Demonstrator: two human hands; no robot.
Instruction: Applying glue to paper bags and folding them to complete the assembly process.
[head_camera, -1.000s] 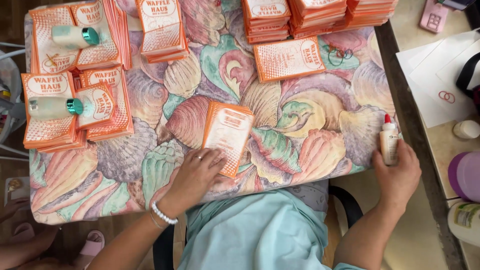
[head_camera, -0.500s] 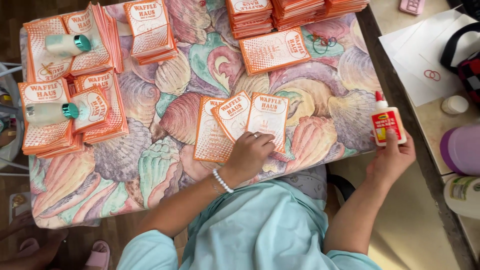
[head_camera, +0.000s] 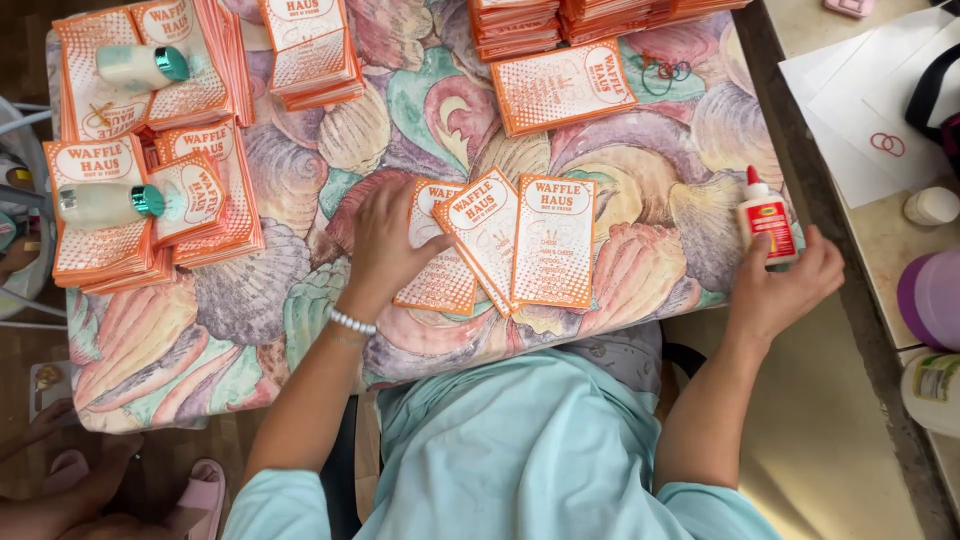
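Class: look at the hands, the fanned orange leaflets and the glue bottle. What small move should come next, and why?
Probably bring the glue bottle, held upright in the right hand, over to the three fanned leaflets, since the left hand already pins them flat.

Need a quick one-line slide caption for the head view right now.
Left hand spreads three orange leaflets on the shell-print tablecloth; right hand holds a glue bottle.

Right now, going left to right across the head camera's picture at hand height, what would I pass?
Pale bottle with teal cap → left hand → fanned orange-and-white leaflets → white glue bottle with red tip → right hand → purple container.
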